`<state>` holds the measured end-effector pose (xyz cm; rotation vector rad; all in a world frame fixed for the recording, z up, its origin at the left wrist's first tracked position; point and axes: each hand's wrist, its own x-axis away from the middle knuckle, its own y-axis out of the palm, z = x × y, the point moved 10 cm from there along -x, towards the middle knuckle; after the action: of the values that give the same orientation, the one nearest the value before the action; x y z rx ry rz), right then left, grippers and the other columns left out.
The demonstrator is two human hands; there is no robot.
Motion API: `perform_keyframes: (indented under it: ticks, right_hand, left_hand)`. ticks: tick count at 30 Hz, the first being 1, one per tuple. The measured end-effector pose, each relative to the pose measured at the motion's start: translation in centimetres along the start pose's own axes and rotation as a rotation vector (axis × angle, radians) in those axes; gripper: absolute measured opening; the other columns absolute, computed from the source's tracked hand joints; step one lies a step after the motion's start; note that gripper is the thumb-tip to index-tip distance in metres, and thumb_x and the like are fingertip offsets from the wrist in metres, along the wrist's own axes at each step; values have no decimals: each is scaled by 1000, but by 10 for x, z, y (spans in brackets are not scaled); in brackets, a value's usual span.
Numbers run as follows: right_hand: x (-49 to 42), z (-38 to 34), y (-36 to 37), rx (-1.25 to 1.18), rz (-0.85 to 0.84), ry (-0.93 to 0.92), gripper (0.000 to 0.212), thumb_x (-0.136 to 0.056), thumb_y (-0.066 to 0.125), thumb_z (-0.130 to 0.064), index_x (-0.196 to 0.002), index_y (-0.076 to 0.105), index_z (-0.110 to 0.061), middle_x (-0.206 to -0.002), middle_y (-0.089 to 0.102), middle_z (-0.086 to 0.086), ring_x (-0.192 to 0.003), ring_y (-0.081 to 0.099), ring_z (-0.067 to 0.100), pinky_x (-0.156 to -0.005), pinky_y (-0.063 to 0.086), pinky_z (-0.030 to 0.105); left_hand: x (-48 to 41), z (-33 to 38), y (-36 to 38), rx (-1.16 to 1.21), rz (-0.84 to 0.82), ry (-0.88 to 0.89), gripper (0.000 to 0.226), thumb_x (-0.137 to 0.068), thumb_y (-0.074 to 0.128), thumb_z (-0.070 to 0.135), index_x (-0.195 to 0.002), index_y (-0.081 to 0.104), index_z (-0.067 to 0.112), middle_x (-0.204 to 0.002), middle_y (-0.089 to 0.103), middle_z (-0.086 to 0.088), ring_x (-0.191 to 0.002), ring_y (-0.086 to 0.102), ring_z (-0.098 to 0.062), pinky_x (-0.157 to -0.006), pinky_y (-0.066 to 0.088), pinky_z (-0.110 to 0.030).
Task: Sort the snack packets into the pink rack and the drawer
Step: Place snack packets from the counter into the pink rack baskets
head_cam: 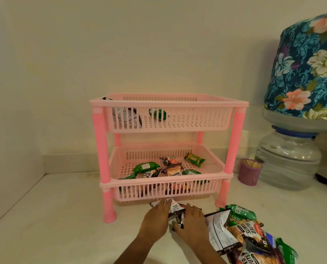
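Both hands, left [156, 216] & right [190, 220], grip black-white peanut packets [175, 208] on pale desk [63, 216] before 2-tier pink plastic rack [168, 149], cream wall [120, 44] behind.

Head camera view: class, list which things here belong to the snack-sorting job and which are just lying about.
Part of the job:
- pink rack
- salted peanut packets under both hands, left hand, right hand
- loose packet pile

Just lying about:
- toothpick holder
- water bottle with floral cover
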<state>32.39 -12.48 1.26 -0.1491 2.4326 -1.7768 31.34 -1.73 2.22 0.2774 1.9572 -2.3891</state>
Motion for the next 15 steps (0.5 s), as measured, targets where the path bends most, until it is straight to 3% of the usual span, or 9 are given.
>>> perform_keyframes:
  ticks: [3,7,15]
  right_hand:
    - [1,6,14,-43,-102,60,86,-81,44,-64,-145,13,-17,-154,18,8,-142,17,28,-114,23,44]
    - [4,8,24,-30,-235,92,99,-73,52,-70,-147,4,-24,-157,1,10,-142,9,38,-113,24,48]
    - [10,1,0,-134,-50,19,59,-82,57,-48,-135,36,-34,-142,31,6,-124,46,26,-103,40,35]
  left_hand:
    - [0,-9,9,-49,-63,-65,63,-97,40,20,-149,4,22,-154,22,-6,-130,43,-26,-97,46,-39]
    - [4,-16,14,-57,-97,-123,67,-96,42,21,-149,1,25,-151,27,-9,-108,60,-30,-88,51,-40]
    - [11,-21,-5,21,-22,-193,60,-94,40,11,-146,15,27,-128,57,-7,-108,61,-22,-89,50,-34]
